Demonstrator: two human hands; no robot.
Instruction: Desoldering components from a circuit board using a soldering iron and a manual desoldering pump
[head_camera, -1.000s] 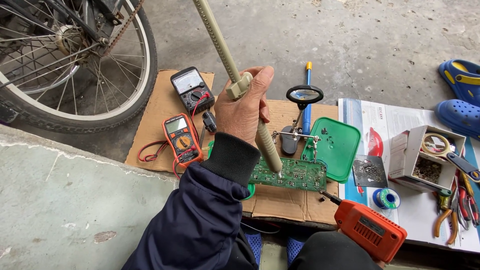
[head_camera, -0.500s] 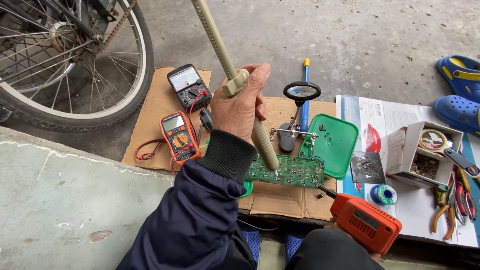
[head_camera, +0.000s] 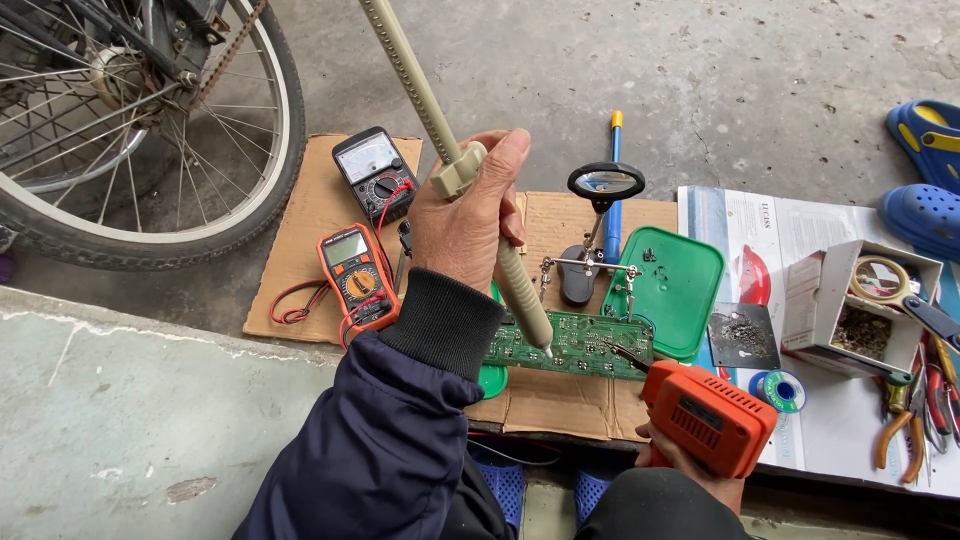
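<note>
While a bicycle wheel (head_camera: 150, 130) stands at the far left on the concrete floor, flattened cardboard (head_camera: 320, 215) carries my work. On it lie a green tray (head_camera: 675, 290), a black meter (head_camera: 372, 170) and an orange meter (head_camera: 352, 275), side by side. My left hand (head_camera: 465, 215) is closed in a full grip around a long beige desoldering pump (head_camera: 470, 185), tilted, its tip touching the green circuit board (head_camera: 575, 345) near the middle. My right hand (head_camera: 680, 460), low and mostly hidden, wraps the handle of an orange soldering gun (head_camera: 710, 420), whose thin tip reaches the board's right end. A small magnifier stand (head_camera: 603, 185) rises just behind the board.
</note>
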